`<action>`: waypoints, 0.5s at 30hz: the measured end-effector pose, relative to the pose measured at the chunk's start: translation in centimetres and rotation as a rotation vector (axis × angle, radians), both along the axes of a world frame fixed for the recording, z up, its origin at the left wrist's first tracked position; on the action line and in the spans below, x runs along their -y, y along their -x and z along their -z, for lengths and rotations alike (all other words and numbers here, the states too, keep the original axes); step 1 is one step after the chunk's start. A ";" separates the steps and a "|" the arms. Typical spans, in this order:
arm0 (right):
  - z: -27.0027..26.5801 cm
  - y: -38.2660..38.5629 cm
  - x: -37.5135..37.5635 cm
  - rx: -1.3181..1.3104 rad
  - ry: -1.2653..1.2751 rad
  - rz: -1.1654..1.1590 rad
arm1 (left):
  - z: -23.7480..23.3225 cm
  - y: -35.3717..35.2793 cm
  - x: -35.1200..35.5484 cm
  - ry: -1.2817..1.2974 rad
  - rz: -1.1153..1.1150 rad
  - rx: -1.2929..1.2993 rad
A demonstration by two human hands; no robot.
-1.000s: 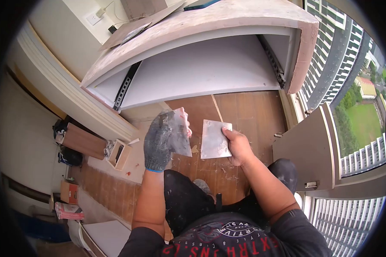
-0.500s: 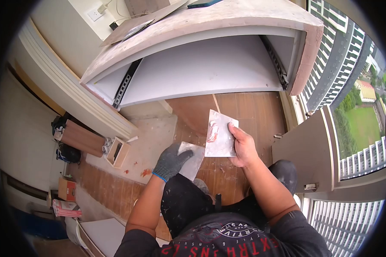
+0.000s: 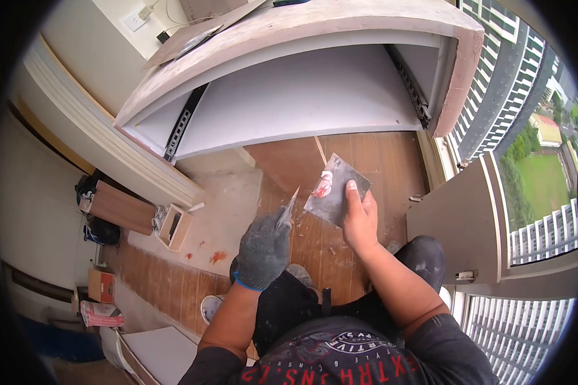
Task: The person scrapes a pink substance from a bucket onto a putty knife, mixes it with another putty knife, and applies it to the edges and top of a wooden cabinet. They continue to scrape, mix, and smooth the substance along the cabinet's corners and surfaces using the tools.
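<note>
My left hand [image 3: 263,247], in a dark grey knit glove with a blue cuff, is closed around a flat metal putty spreader [image 3: 289,210]. That spreader is seen nearly edge-on, and its tip has a reddish tint. Bare, my right hand [image 3: 359,221] grips a second square, grey putty spreader [image 3: 334,204] between thumb and fingers. On its face sits a lump of white and red putty [image 3: 325,184]. The two spreaders are close together but apart, below the front of a pale, unfinished cabinet [image 3: 289,40].
Metal drawer slides [image 3: 185,125] line the cabinet's open bay. A brown panel [image 3: 286,163] stands beneath it. To the left are a small wooden box [image 3: 175,228] and a red-brown carton [image 3: 101,285]. A white bucket [image 3: 210,308] is beside my leg; an open window panel [image 3: 456,221] is on the right.
My left hand has turned its spreader from flat to nearly edge-on. My right hand has tilted its spreader clockwise, and the putty on it now looks thicker and more gathered.
</note>
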State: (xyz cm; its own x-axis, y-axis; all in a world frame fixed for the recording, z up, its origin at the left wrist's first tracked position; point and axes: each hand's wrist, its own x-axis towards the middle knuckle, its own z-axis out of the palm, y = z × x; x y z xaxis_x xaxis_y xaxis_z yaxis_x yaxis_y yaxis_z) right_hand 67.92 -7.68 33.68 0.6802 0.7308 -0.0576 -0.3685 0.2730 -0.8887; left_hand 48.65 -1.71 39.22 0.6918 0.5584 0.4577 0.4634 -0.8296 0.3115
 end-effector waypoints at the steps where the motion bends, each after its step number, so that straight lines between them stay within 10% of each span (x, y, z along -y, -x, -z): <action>1: -0.5 0.5 0.4 0.098 0.035 0.007 | -0.6 -0.6 0.7 0.006 -0.049 0.041; 15: 0.0 1.5 0.0 0.477 -0.084 0.184 | -1.7 -3.6 2.2 -0.079 0.038 -0.030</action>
State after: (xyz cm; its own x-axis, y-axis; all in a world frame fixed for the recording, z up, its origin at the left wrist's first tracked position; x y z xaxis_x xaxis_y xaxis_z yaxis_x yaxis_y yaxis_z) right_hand 66.42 -7.67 33.70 0.7339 0.5854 0.3445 0.1333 0.3731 -0.9182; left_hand 52.26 -3.86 40.95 0.7261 0.4944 0.4779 0.4389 -0.8682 0.2313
